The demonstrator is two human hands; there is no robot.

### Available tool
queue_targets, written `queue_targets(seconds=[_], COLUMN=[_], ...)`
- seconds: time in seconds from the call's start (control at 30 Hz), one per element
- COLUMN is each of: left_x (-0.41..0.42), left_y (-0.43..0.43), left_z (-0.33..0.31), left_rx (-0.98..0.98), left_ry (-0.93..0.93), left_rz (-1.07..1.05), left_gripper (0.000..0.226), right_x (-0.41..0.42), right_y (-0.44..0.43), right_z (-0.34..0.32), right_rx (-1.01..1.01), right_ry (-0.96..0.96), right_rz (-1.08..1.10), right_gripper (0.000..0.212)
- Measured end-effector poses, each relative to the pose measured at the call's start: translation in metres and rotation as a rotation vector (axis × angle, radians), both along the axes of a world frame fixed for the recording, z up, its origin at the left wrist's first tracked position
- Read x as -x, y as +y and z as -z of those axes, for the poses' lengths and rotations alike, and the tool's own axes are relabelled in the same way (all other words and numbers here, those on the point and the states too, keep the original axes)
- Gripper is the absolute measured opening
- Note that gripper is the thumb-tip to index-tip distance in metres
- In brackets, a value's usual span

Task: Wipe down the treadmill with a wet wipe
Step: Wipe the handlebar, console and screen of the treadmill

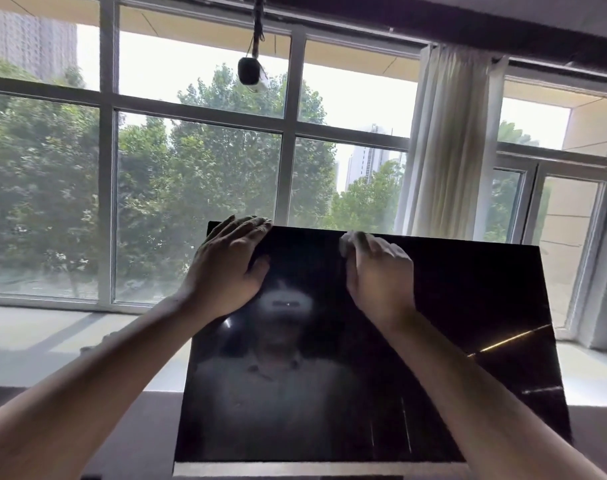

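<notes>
Black and shiny, the treadmill screen (433, 306) fills the lower middle of the head view and leans back toward the window (198, 150). Its glass shows a dim, blurry reflection.

Up at the top left corner of the screen, the left hand (226, 268) lies on the glass. Its fingers are straight and reach over the top edge, and the thumb rests flat on the screen. It grasps nothing.

Near the middle of the top edge sits the right hand (378, 271). A white wet wipe (350, 242) is under its fingertips, pressed against the glass. The picture is blurry there, so I cannot tell if the fingers curl around the wipe or just push on it.

Behind the screen are green trees and tall buildings outside. A white curtain (447, 140) hangs to the right. A small dark thing (250, 71) hangs on a cord up top.
</notes>
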State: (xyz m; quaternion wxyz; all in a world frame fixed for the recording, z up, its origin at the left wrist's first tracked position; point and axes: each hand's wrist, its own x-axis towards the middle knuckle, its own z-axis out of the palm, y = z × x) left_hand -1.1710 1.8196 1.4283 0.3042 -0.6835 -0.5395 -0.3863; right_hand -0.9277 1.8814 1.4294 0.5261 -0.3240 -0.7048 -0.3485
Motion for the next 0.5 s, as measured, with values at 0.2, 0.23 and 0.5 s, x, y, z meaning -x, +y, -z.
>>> queue_targets(seconds=[0.2,0.23,0.5], left_x=[-0.011,-0.011,-0.034], left_y=[-0.002,-0.002,-0.009], left_z=[0.000,-0.001,-0.007], left_rx=[0.012,0.023,0.109], left_ry=[-0.082,-0.087,-0.074], left_rz=[-0.048,-0.050,-0.110], left_gripper=[0.061,0.060,0.067], right_x=[0.058,0.044,-0.014], right_y=[-0.012,-0.009,0.013], right_z=[0.018,0.019,0.001], right_rx=[-0.068,-0.082,0.037], right_ry=[-0.213,-0.299,-0.027], right_rz=[-0.228,-0.238,-0.170], right_gripper=[0.012,0.012,0.014])
